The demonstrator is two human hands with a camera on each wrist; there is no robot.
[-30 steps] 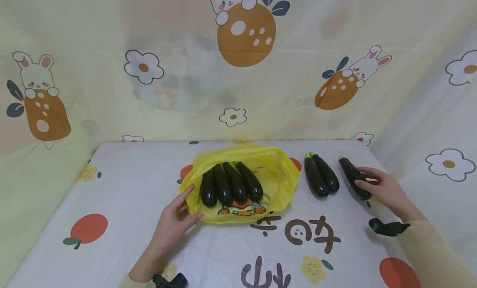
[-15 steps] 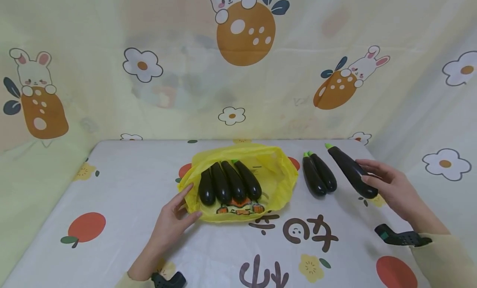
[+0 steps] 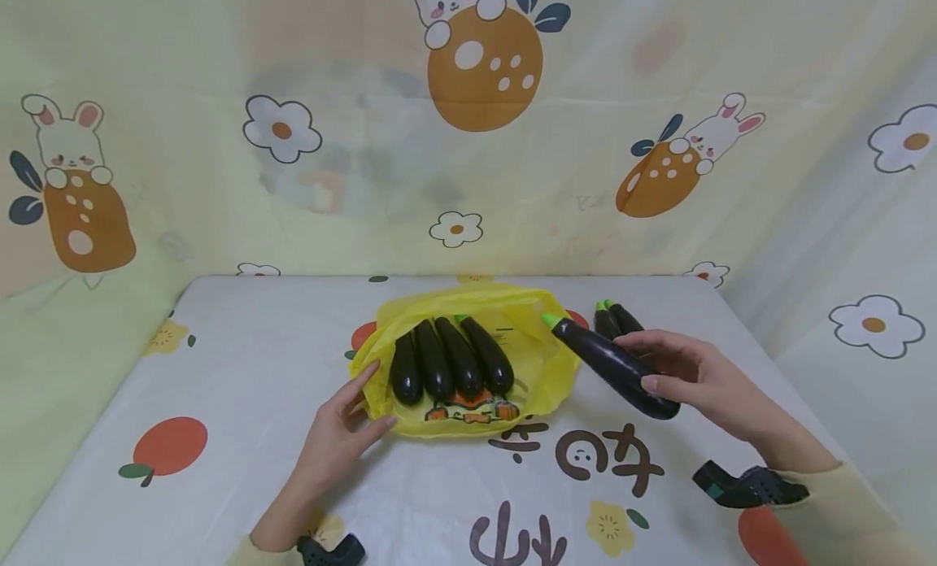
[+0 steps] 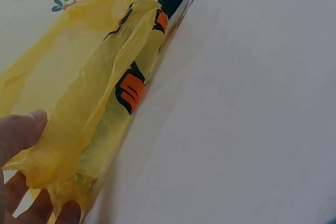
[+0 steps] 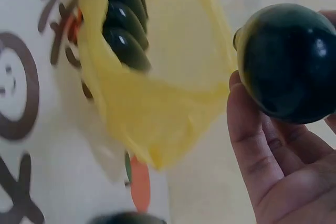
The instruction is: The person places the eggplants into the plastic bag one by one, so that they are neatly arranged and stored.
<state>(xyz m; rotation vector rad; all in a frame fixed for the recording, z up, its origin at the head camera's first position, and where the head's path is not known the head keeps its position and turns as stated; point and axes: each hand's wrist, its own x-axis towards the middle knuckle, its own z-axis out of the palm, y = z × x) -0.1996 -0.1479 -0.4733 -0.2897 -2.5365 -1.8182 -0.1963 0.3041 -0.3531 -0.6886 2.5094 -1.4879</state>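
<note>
A yellow plastic bag lies open on the table with several dark eggplants side by side in it. The left hand holds the bag's left edge between thumb and fingers; the left wrist view shows this hand at the yellow plastic. Between thumb and fingers, the right hand grips an eggplant above the table, its green stem end at the bag's right side. In the right wrist view that eggplant is seen end-on in the hand.
Two more eggplants lie right of the bag, partly hidden behind the held one and the right hand. A white patterned cloth covers the table, and a patterned curtain hangs behind it.
The right hand has lifted the eggplant from the table's right side and carried it left, in front of the two lying there. The left hand and the bag have barely moved.
</note>
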